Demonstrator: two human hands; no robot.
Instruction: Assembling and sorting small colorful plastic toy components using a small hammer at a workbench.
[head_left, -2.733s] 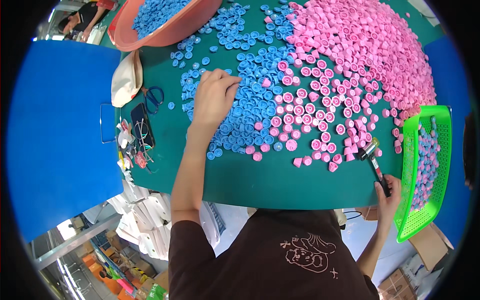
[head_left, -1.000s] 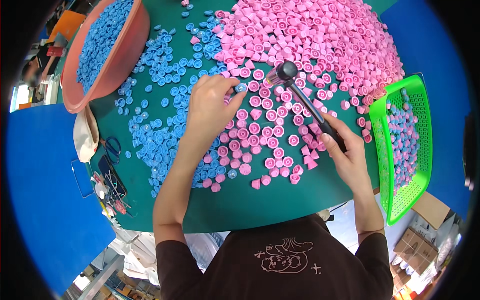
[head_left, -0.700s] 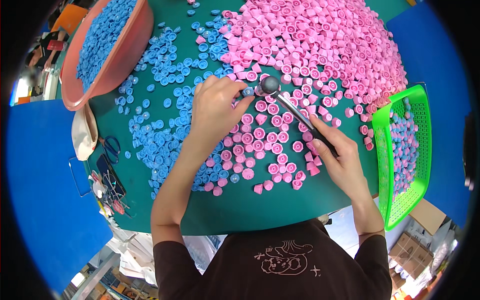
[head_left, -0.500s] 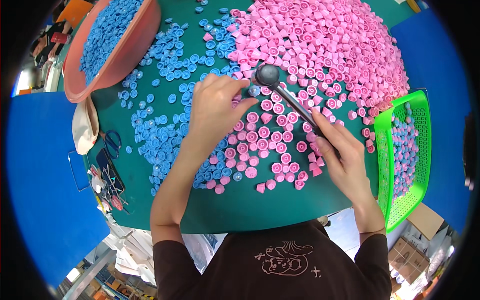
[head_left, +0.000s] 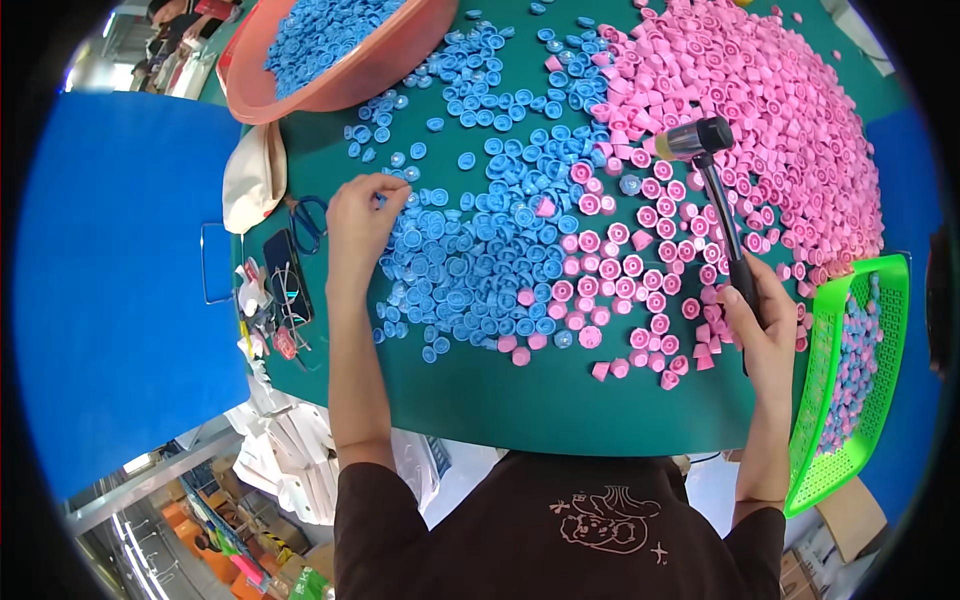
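Observation:
My right hand [head_left: 762,322] grips the black handle of a small mallet [head_left: 718,196], whose head is raised over the pink caps [head_left: 770,110] heaped at the right of the green table [head_left: 500,400]. My left hand [head_left: 358,218] rests at the left edge of the spread of blue caps [head_left: 480,250], fingertips pinched on a blue cap. Between my hands, rows of pink caps [head_left: 625,295] sit beside the blue ones.
A salmon-coloured basin [head_left: 340,60] full of blue caps stands at the back left. A green basket [head_left: 850,380] holding assembled pieces hangs off the right edge. A phone [head_left: 286,275], blue scissors [head_left: 310,222] and a cream cloth [head_left: 252,170] lie at the table's left.
My left hand left the mallet head and moved left to the blue caps. The mallet swung right and up over the pink heap. The view shifted too.

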